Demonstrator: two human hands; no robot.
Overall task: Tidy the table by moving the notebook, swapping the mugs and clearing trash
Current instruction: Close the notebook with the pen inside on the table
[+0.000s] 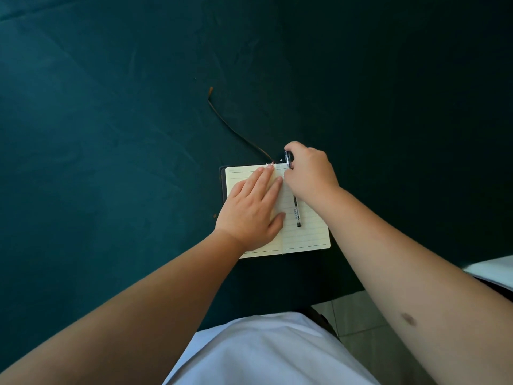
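Note:
An open notebook (311,234) with cream lined pages and a dark cover lies on the dark teal table (111,134), close to the near edge. My left hand (252,212) presses flat on its left page, fingers together and reaching to the spine. My right hand (311,173) is over the top of the right page, its fingers closed around the upper part of a black pen (297,212). The pen's lower end rests on the right page. A thin brown ribbon bookmark (233,129) trails from the top of the spine up and to the left. No mugs or trash are in view.
The teal cloth spreads wide to the left and behind the notebook. At lower right the table edge gives way to pale floor tiles (347,315). A white object (494,269) shows at the right border. My white shirt (263,351) fills the bottom.

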